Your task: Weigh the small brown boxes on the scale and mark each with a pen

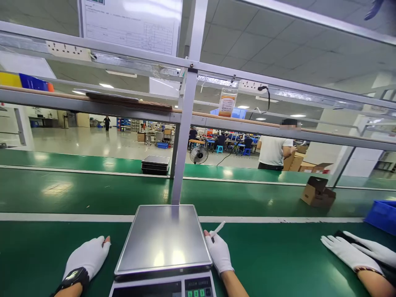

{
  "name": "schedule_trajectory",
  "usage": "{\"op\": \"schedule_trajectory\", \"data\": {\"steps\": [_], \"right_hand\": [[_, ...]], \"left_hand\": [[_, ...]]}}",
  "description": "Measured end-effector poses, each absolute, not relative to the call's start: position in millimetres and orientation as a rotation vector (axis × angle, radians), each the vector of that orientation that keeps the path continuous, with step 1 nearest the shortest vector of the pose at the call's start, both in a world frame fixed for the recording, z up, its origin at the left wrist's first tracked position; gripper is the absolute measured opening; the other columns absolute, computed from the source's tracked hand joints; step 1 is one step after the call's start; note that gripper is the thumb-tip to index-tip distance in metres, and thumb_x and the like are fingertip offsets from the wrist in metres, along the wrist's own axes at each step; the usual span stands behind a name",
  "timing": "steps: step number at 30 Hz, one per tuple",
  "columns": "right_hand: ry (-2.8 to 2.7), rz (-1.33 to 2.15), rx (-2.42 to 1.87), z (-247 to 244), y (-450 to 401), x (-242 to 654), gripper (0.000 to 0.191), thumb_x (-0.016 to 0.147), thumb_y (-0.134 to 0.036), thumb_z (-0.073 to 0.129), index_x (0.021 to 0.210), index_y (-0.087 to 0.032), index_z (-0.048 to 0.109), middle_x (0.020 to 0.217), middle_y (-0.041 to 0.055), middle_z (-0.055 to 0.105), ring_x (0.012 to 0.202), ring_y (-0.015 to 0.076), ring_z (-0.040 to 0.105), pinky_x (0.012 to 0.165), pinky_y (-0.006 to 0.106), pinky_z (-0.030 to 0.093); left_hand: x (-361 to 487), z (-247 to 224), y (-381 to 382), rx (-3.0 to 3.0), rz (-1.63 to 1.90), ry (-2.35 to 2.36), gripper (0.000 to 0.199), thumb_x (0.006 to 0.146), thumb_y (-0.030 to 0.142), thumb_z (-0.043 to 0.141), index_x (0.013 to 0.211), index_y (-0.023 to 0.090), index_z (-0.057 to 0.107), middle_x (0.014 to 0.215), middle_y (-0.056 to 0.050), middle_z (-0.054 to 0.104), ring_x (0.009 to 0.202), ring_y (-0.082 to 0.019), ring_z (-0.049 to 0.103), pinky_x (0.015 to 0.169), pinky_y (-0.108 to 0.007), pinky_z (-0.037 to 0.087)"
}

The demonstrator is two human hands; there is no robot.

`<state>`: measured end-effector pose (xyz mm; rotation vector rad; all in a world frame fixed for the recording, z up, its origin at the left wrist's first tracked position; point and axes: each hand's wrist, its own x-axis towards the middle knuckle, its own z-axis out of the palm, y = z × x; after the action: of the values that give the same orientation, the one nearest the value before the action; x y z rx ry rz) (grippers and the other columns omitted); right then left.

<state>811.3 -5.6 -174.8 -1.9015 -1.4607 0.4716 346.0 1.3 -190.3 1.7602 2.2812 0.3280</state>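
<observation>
A digital scale with a bare metal platform [165, 241] stands on the green bench at the centre, its keypad and display at the lower edge of the view. To its left, my left hand [88, 256], in a white glove and wearing a black watch, rests on the bench with its fingers curled together; whether anything is in them is hidden. My right hand [219, 251], also gloved in white, lies against the scale's right side and holds a slim white stick-like object [218, 228], angled up to the right.
At the right edge, another person's white-gloved hands [355, 251] rest on a dark object. Beyond are an open cardboard box [318, 194], a blue bin [382, 216] and a metal post [182, 144]. Another scale [155, 164] sits farther back.
</observation>
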Motion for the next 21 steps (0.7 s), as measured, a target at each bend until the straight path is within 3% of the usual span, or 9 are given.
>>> {"op": "schedule_trajectory", "data": {"steps": [10, 21], "right_hand": [[-1.444, 0.583, -1.971, -183.3, -0.7, 819.7, 0.062, 0.088, -0.06, 0.037, 0.11, -0.012, 0.068, 0.113, 0.0133, 0.067, 0.106, 0.0294, 0.062, 0.088, 0.034, 0.05], [-1.392, 0.722, -1.951, -182.0, 3.3, 821.8, 0.065, 0.084, -0.062, 0.043, 0.118, -0.012, 0.066, 0.118, 0.0118, 0.066, 0.109, 0.0284, 0.062, 0.092, 0.035, 0.051]], "left_hand": [[339.6, -179.4, 35.7, 1.687, 0.353, 2.267, 0.049, 0.092, 0.046, 0.021, 0.078, 0.019, 0.059, 0.09, -0.012, 0.063, 0.081, -0.029, 0.059, 0.077, -0.042, 0.042], [327.9, -201.4, 53.6, 1.665, 0.369, 2.258, 0.05, 0.093, 0.047, 0.018, 0.077, 0.021, 0.058, 0.089, -0.01, 0.063, 0.082, -0.029, 0.058, 0.078, -0.043, 0.041]]}}
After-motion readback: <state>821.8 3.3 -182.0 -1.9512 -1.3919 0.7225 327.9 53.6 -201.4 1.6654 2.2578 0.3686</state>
